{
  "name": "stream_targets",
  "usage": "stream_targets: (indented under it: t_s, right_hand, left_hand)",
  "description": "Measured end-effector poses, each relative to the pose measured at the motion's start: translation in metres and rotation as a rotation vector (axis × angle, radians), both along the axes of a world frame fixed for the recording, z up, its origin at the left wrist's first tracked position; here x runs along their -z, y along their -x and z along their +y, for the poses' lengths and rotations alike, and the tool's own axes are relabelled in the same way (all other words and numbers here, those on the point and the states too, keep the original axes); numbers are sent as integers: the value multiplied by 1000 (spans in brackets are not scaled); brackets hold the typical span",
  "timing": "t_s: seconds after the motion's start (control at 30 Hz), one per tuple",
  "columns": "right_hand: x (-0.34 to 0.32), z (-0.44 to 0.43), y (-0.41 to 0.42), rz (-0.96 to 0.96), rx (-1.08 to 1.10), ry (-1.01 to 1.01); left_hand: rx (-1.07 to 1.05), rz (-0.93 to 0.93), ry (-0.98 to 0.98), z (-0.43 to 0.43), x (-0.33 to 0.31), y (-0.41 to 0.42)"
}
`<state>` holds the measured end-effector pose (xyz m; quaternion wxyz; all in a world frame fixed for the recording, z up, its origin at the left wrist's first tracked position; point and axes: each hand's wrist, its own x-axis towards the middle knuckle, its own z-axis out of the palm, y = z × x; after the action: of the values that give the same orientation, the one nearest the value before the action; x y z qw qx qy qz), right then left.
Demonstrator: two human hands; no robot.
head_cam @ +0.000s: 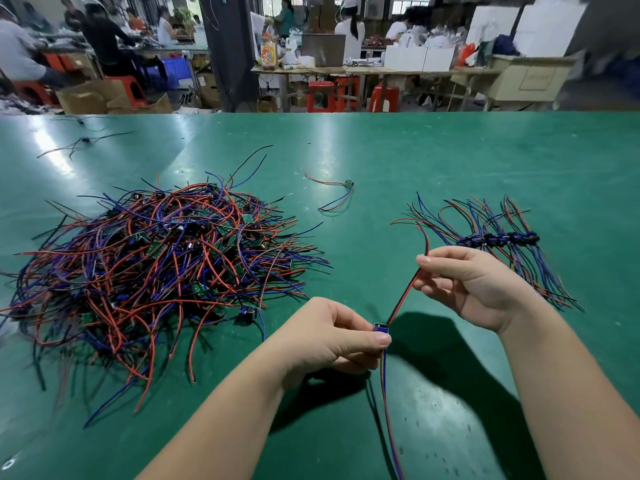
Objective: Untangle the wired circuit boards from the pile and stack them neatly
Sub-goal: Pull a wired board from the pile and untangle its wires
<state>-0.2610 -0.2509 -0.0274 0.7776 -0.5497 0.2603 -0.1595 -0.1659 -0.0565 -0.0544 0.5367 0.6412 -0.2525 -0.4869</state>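
Mat (433, 157): left hand (325, 336), seemingly around board (381, 329)

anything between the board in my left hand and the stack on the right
Nothing lies on the table between them. The board, pinched in the left hand, has only the right hand on the line to the stack, and that hand holds the board's own red and black wires. The pile sits off to the left.

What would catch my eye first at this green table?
A big tangled pile of red, blue and black wires sprawls over the left of the green table. In front, the left hand pinches a small board while the right hand holds its red and black wires straight; a neat row of boards lies at right.
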Motion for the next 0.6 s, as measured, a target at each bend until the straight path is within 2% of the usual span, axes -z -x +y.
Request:
stream_targets:
  t_s: [0.17,0.33,0.6]
  right_hand:
    - [3,-2,-3,27,40,-23]
    - [2,-6,-2,-36,104,-37]
    - [3,-3,-3,-82,51,-30]
  left_hand:
    - [-22,-1,-5,-1,1,1]
    - [-2,-19,-35,-1,1,2]
    - [71,-30,-51,2,1,3]
